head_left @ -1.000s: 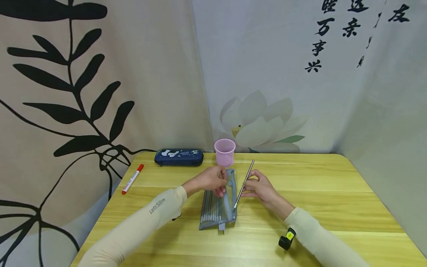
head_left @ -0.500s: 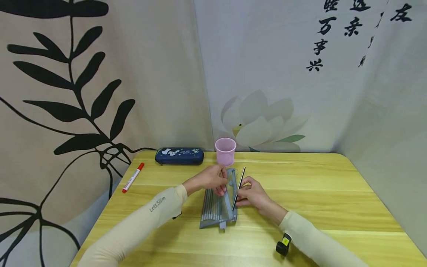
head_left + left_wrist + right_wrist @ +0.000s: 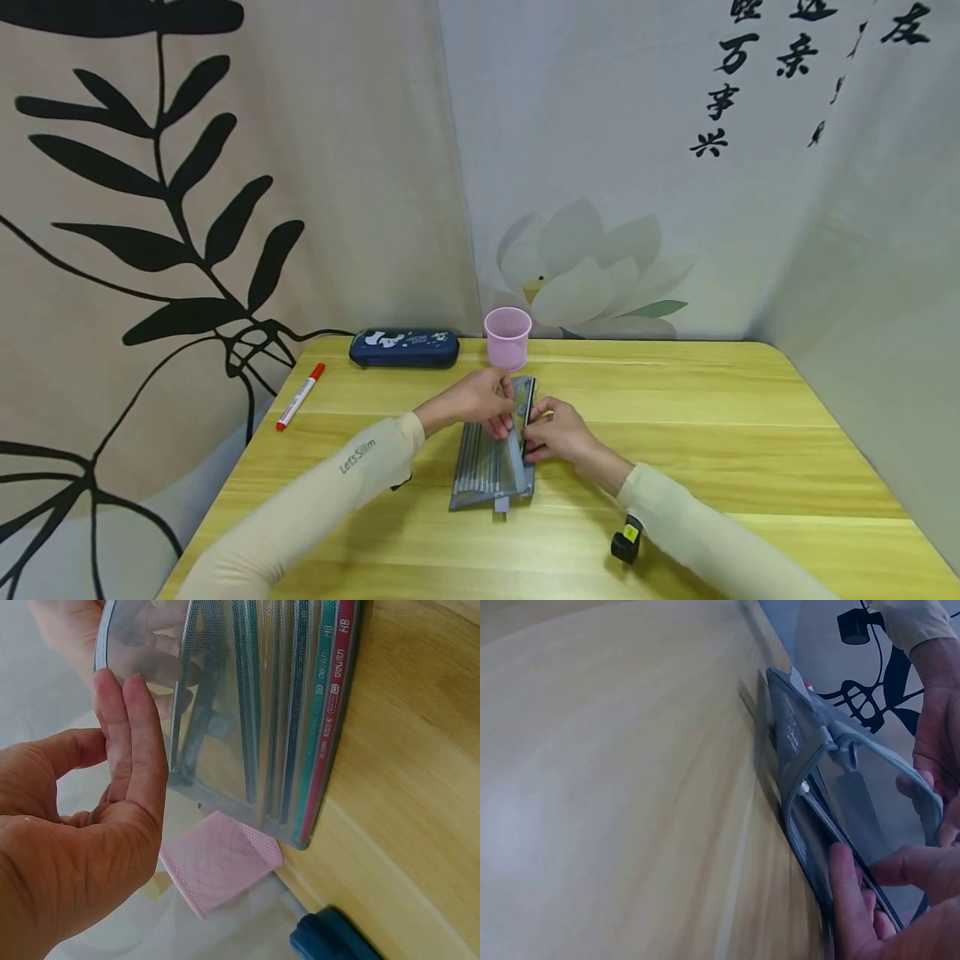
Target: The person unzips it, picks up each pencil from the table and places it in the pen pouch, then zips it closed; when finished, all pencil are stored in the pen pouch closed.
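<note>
A grey mesh pencil pouch [image 3: 474, 479] lies on the table, its opening along the right side spread. Several pencils [image 3: 315, 712] show through the mesh in the left wrist view, the outermost one red. My left hand [image 3: 474, 400] pinches the edge of the opening between thumb and fingers and holds it up. My right hand [image 3: 564, 433] grips a slim dark pencil [image 3: 829, 821] with a pale end. In the right wrist view that end lies inside the opening, along the pouch's lower wall. The right fingers are right at the opening.
Behind the pouch stands a pink mesh cup [image 3: 507, 340]. A dark blue pencil case [image 3: 403, 350] sits to its left at the table's [image 3: 712, 433] back edge. A red-and-white marker [image 3: 300, 397] lies at the far left. A curtain hangs behind the table.
My right hand has moved left with the pencil, from beside the pouch to its opening, and the pencil now lies along the pouch. My left hand keeps holding the edge in the same place.
</note>
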A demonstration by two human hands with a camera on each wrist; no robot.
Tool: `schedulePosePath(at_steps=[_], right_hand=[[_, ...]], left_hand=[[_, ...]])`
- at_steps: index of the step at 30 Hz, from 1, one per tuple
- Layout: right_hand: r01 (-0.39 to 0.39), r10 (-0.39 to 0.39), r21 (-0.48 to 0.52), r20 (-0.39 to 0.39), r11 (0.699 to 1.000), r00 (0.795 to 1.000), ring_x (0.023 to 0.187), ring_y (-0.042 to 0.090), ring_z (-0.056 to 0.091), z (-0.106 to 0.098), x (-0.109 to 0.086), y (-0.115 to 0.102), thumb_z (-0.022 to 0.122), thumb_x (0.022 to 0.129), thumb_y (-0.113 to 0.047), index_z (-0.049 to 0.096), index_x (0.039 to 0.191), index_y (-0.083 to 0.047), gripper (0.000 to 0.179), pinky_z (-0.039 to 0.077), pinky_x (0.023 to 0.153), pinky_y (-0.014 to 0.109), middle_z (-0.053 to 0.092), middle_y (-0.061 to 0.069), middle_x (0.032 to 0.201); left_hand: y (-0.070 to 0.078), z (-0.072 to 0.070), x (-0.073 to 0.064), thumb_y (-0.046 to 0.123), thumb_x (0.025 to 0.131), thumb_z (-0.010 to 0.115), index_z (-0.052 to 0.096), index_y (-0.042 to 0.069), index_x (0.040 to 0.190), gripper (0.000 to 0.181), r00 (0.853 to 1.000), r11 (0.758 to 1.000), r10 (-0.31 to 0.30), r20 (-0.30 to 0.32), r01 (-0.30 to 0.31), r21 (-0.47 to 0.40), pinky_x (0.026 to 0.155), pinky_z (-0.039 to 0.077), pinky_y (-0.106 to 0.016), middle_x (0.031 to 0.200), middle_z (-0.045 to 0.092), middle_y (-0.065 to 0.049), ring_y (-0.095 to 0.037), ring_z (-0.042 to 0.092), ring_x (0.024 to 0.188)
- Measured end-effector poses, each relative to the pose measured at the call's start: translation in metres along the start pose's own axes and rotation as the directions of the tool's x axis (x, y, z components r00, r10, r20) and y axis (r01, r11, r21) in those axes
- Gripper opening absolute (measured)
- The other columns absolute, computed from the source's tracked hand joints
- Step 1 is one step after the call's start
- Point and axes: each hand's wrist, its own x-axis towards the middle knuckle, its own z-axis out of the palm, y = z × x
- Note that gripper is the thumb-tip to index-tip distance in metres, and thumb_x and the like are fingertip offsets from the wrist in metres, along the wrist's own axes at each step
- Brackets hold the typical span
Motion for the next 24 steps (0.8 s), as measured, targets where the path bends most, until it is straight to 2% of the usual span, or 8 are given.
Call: schedulePosePath(at_steps=[14,18,24], right_hand=[[-0.022,0.024,-0.043,0.037,0.999,0.999,0.069,0.021,0.074,0.0044,-0.0065,-0.0054,0.065,0.089,0.002,0.052,0.115,0.008,0.030,0.071,0.068,0.042,0.074,0.013,0.083],[-0.027,0.029,-0.048,0.047,0.999,0.998,0.068,0.020,0.073,0.0049,-0.0061,-0.0053,0.065,0.090,0.000,0.054,0.115,0.008,0.029,0.071,0.067,0.040,0.073,0.012,0.080],[-0.019,0.018,-0.070,-0.012,0.997,1.000,0.070,0.023,0.075,0.0058,-0.0070,-0.0075,0.068,0.091,-0.002,0.059,0.118,0.007,0.029,0.070,0.065,0.041,0.074,0.014,0.084]], left_hand=[[-0.0004,0.0036,-0.0001,0.001,0.101,0.056,0.053,-0.004,0.111,0.012,1.000,1.000,0.011,0.008,-0.011,0.001,0.065,0.070,-0.045,0.075,0.072,-0.015,-0.019,0.071,0.057],[-0.0004,0.0045,0.0001,0.000,0.101,0.056,0.053,-0.003,0.109,0.010,1.000,1.000,0.020,0.011,-0.020,-0.004,0.066,0.070,-0.046,0.074,0.072,-0.015,-0.019,0.071,0.056],[-0.0011,0.0046,0.0004,0.001,0.100,0.056,0.053,0.001,0.106,0.006,0.999,1.000,0.028,0.016,-0.028,0.000,0.071,0.070,-0.053,0.073,0.071,-0.014,-0.019,0.071,0.056]])
